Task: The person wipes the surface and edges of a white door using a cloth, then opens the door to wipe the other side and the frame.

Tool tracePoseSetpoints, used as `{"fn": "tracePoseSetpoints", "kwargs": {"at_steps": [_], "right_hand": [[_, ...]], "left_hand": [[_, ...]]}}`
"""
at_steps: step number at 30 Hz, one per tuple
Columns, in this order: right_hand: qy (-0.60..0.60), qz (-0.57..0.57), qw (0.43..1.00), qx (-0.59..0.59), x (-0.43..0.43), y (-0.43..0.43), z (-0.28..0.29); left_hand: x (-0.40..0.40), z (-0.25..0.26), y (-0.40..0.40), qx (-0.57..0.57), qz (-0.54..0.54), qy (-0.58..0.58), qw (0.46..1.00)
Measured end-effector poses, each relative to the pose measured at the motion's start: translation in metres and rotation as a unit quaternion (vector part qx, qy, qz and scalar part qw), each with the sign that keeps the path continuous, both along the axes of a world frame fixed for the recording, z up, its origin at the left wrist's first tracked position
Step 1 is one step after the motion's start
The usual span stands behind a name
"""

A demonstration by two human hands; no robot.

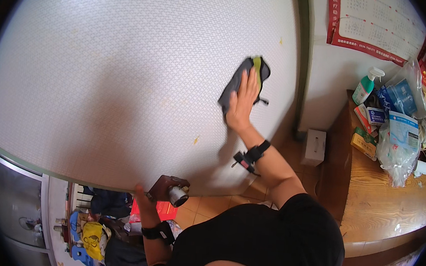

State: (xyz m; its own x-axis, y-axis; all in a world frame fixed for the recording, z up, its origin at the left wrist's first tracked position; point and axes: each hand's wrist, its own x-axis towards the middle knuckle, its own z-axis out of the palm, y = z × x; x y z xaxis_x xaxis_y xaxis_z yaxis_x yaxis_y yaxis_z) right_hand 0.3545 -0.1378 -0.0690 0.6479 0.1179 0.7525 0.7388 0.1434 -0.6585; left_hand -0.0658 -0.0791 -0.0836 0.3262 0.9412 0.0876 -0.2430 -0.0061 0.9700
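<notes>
A large white textured panel [135,74] fills the view before me, with a few small yellow marks on it. My right hand [243,103] lies flat with its fingers over a grey cloth with a yellow-green stripe [236,78], pressed against the upper right part of the panel. My left hand [140,195] is at the panel's bottom edge, its thumb side showing and its other fingers hidden. Just right of it, at the same edge, a dark red bracket carries a silver cylindrical fitting [178,196]. Black straps with small devices are on both wrists.
At the right stands a wooden table [380,198] with a green spray bottle [364,86], small boxes and plastic bags. A white box [314,146] is on the tiled floor beside it. Lower left are a yellow bag [93,240], dark cloth and a glazed door [13,192].
</notes>
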Motion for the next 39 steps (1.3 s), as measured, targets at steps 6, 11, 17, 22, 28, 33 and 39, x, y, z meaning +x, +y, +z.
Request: {"fn": "tracePoseSetpoints", "kwargs": {"at_steps": [6,11,17,22,28,33,39], "right_hand": [[0.070,-0.053,0.996,0.034,0.109,0.013,0.001],[0.299,-0.071,0.952,0.008,0.168,0.031,-0.115],[0.526,-0.040,0.849,-0.025,0.097,0.032,-0.273],[0.650,0.018,0.760,-0.006,-0.006,0.019,-0.314],[0.572,0.011,0.816,-0.084,-0.121,-0.002,-0.258],[0.361,0.046,0.926,-0.099,-0.199,-0.036,-0.189],[0.044,0.038,0.997,-0.054,-0.185,-0.081,-0.049]], "left_hand": [[0.006,0.015,-0.020,0.008,-0.011,0.016,1.000],[0.018,0.027,-0.052,0.062,0.069,0.081,0.992],[0.001,0.016,-0.059,0.043,0.040,0.070,0.996],[0.006,0.017,-0.063,0.009,0.030,0.028,0.999],[0.024,0.023,-0.065,0.067,-0.033,-0.047,0.996],[0.043,0.025,-0.073,0.118,-0.042,-0.076,0.989],[0.061,0.037,-0.107,0.171,-0.117,-0.055,0.977]]}}
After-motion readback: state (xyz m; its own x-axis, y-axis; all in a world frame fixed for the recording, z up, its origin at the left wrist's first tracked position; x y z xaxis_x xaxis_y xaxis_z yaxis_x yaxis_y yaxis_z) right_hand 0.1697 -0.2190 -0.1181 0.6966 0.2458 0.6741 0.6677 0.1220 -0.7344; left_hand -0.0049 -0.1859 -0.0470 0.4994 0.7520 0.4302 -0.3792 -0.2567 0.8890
